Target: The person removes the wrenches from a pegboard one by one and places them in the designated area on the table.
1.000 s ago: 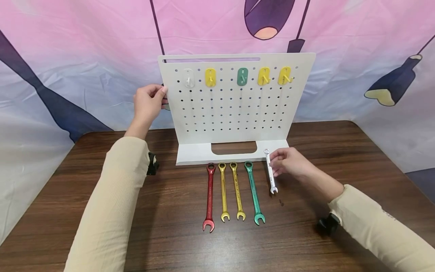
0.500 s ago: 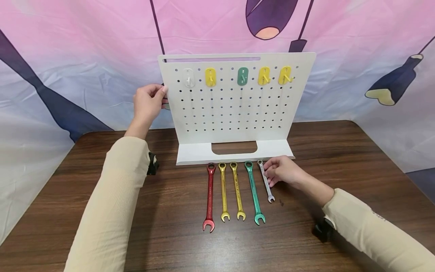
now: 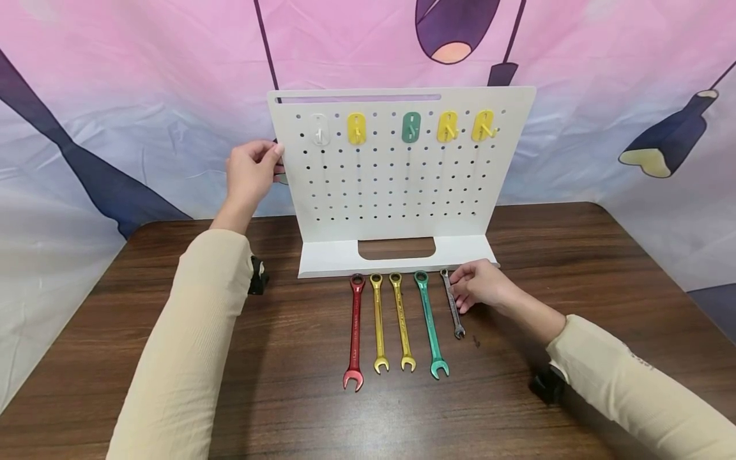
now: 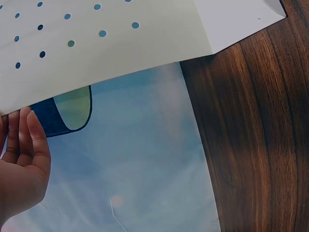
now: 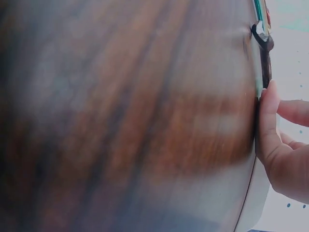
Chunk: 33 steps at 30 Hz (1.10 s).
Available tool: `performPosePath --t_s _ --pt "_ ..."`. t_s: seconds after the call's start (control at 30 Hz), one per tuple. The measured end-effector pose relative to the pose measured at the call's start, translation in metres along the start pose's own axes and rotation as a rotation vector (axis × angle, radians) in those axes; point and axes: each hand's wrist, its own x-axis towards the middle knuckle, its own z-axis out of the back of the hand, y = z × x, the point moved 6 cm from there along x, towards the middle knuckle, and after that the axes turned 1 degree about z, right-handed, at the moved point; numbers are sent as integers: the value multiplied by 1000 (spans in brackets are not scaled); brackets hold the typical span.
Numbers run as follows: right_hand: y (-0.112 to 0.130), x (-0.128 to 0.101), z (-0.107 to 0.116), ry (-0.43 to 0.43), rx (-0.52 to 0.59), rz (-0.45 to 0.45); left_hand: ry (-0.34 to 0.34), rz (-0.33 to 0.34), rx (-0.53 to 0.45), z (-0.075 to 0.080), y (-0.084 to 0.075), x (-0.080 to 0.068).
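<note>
**Silver wrench laid at the end of the row, board steadied**

The left hand point(image 3: 250, 174) holds the left edge of the white pegboard point(image 3: 402, 191), its grip closed on the panel with the thumb at the front and the fingers point(image 4: 21, 133) behind it. That hold looks meant to keep the upright board from shifting on the bench point(image 3: 287, 358). Five hooks point(image 3: 410, 128) sit along the board's top row, one clear, three yellow and one green, and all of them are bare.

The right hand point(image 3: 480, 286) rests on the bench just beside the silver wrench point(image 3: 452, 303), fingertips against its shaft near the ring end. Its fingers are bent, but whether the grip pinches the shaft or only touches it I cannot tell, since the right wrist view is badly blurred. The wrench lies flat, ring end toward the board's foot, at the right end of a row with the green wrench point(image 3: 429, 324), two yellow wrenches point(image 3: 390, 322) and the red wrench point(image 3: 354, 332). All point the same way, so the tools seem lined up by orientation below the hooks.

Compared with a second ago, the silver wrench has moved left and down off the board's base lip. It now lies close to the green one and more nearly parallel to it. The left hand's hold is unchanged.
</note>
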Motion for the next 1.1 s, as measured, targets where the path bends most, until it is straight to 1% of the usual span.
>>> performPosePath --t_s 0.4,0.67,0.73,0.83,0.97,1.1 --pt "0 -1 6 -10 -5 11 6 -6 -10 0 0 1" --pt "1 -4 21 -43 6 35 16 -14 -24 -1 1 1" --pt "0 -5 27 -53 12 42 26 -10 -35 -1 2 0" --pt "-1 -6 36 -73 12 59 39 -24 -27 -2 4 -2" --pt "-4 -10 50 -119 -26 93 63 -33 -4 -3 10 -5" --pt "-6 -14 64 -174 -90 130 130 -18 54 -3 19 -12"
